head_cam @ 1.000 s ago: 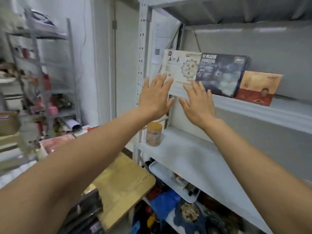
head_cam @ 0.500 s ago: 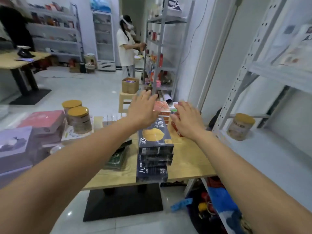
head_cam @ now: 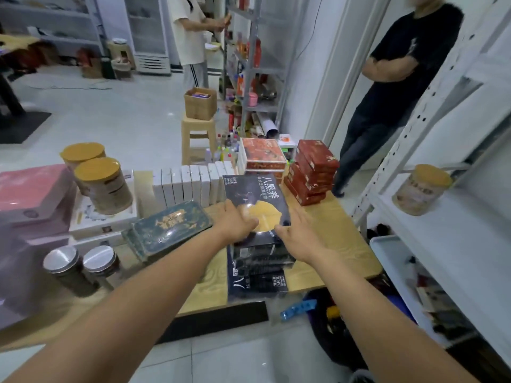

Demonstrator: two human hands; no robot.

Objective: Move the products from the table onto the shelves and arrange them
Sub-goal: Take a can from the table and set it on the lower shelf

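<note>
White metal shelving [head_cam: 448, 244] stands well off to the right of the fingers [head_cam: 292, 214]. One gold-lidded round can [head_cam: 421, 189] sits on its board.

A pale wooden desk [head_cam: 334, 230] lies under both hands and is crowded with stock.

A stack of flat black cartons [head_cam: 255, 194], with a gold disc printed on the top one, sits directly beneath the fingers and reaches the desk's near edge. Just left of the fingers is a dark green embossed tin [head_cam: 166, 230]. Beyond them stands a row of slim white boxes [head_cam: 193, 183], and beyond and to the right a pile of red cartons [head_cam: 312, 172].

The left hand [head_cam: 237, 223] is on the top carton's left side. Its fingers lie over the gold disc and are blurred, so whether they have closed cannot be told. The right hand [head_cam: 300, 234] is at the carton's right edge, fingers straight and slightly spread, holding nothing.

Step in hand, as judged: picking up the top black carton. The next move likely calls for both hands to clamp opposite edges, lift without dragging the cartons below, then swing right to the shelving.
</note>
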